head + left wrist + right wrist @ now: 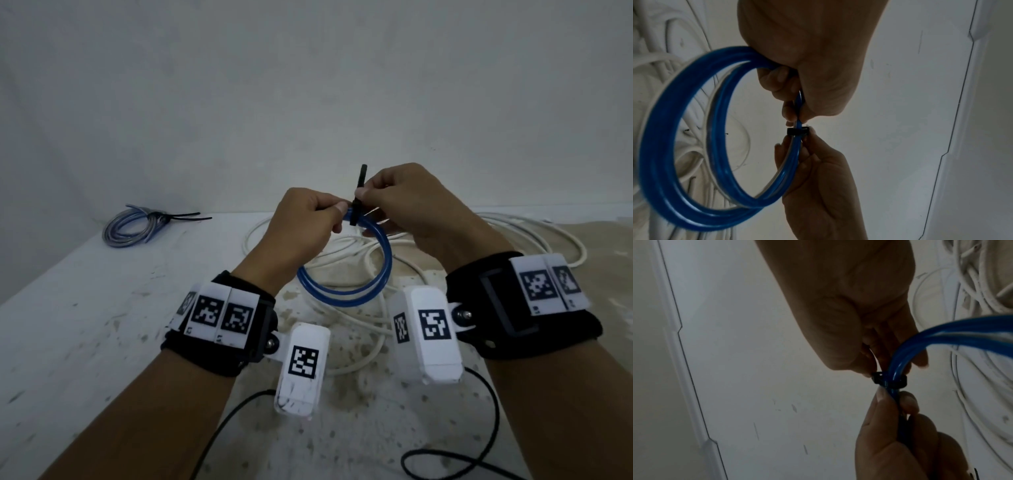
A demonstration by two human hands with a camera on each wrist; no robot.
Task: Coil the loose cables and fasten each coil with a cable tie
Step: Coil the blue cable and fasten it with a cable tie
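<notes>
- Currently, the left hand [305, 222] pinches the top of the blue coil [346, 270] between thumb and curled fingers, holding the coil in the air above the table [102, 308].
- The right hand [404, 202] has its fingertips clamped on the black cable tie [358, 195], which is wrapped around the coil strands just beside the left thumb; its free tail points upward.
- In the left wrist view, the tie band [798, 131] encircles the blue strands closely. Whether it is drawn fully tight cannot be told.
- Done: one bluish coil [137, 226] lies at the far left of the table, well apart from the hands, already bound with black ties whose tails stick out to the right.
- In progress: fastening of the blue coil, judged to be at the cinching stage.
- Remaining: the white cable [359, 329] lies loose in sprawling loops on the table beneath the hands, neither coiled nor tied. By this count the task appears roughly at its midpoint.
- No spare cable ties can be made out on the table.
</notes>
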